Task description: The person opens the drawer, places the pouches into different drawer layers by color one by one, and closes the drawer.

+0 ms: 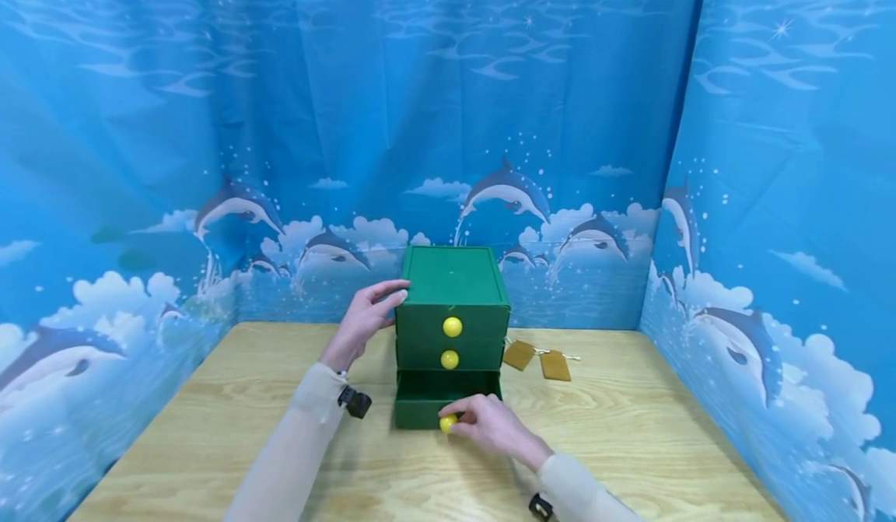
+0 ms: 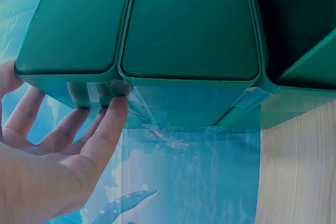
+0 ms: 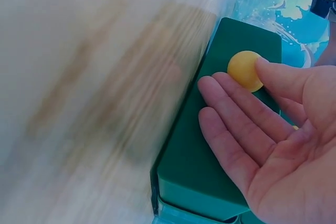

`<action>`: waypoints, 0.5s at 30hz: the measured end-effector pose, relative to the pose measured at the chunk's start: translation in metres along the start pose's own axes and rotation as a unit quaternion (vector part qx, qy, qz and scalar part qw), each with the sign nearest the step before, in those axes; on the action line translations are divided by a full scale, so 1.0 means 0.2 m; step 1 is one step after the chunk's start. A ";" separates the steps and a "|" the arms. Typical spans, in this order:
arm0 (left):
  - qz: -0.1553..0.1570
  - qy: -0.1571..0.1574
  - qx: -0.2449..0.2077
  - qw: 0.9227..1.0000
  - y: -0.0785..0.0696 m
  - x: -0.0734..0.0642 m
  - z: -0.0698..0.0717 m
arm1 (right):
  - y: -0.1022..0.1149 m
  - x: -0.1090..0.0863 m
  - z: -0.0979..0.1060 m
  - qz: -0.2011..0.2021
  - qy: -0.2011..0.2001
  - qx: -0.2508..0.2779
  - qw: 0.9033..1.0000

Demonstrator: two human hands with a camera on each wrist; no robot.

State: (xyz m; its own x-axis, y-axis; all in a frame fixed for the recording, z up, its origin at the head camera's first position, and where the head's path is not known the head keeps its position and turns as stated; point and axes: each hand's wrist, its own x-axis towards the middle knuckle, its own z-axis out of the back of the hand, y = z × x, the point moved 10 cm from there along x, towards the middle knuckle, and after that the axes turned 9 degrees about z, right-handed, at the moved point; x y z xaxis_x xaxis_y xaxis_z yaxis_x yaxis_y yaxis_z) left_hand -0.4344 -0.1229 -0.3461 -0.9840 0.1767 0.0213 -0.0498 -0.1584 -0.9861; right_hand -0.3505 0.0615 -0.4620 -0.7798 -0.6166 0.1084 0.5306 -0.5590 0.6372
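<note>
A green cabinet with three stacked drawers (image 1: 458, 273) stands on the table, each drawer bearing a round yellow knob. Its bottom drawer (image 1: 416, 414) is pulled out; the part of its inside that I see is dark. My right hand (image 1: 493, 426) pinches the bottom drawer's yellow knob (image 3: 244, 70) between thumb and finger, the other fingers stretched along the drawer front. At the cabinet's upper left, my left hand (image 1: 364, 318) rests with spread, extended fingers against the side (image 2: 79, 90). The upper knob (image 1: 453, 327) and middle knob (image 1: 449, 359) are untouched, with both their drawers closed.
Two flat brown pieces with pale cords, one of them a tag-like square (image 1: 555, 366), lie on the wooden table (image 1: 630, 421) right of the cabinet. A blue dolphin-print curtain (image 1: 392, 117) hangs behind and along both sides. Each wrist wears a small black device.
</note>
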 end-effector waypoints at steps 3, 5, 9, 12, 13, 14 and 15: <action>0.000 -0.004 0.002 1.000 0.00 0.00 0.01 | 0.01 -0.01 -0.01 0.002 0.001 0.002 1.000; 0.001 -0.005 0.002 1.000 0.00 0.00 0.01 | 0.02 -0.01 -0.01 0.005 -0.001 0.002 1.000; 0.002 0.000 0.002 1.000 -0.02 -0.01 0.00 | 0.02 -0.03 0.00 0.005 -0.001 -0.001 1.000; 0.002 0.003 0.002 1.000 -0.02 -0.02 -0.01 | 0.02 -0.04 -0.01 0.000 0.001 0.000 1.000; 0.002 0.004 0.001 1.000 -0.02 -0.02 -0.01 | 0.02 -0.05 -0.01 0.000 0.001 -0.001 1.000; 0.002 0.004 0.002 1.000 -0.02 -0.02 -0.01 | 0.02 -0.05 -0.01 -0.002 0.002 -0.001 1.000; 0.000 0.001 0.002 1.000 0.00 -0.01 -0.01 | 0.02 -0.05 -0.02 -0.003 0.002 -0.001 1.000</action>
State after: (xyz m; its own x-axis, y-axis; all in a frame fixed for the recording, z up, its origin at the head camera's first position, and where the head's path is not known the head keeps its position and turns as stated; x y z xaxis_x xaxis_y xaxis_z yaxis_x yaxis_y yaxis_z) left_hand -0.4326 -0.1220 -0.3459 -0.9835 0.1795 0.0204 -0.0501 -0.1627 -0.9854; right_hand -0.3393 0.0642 -0.4638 -0.7813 -0.6158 0.1021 0.5270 -0.5631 0.6365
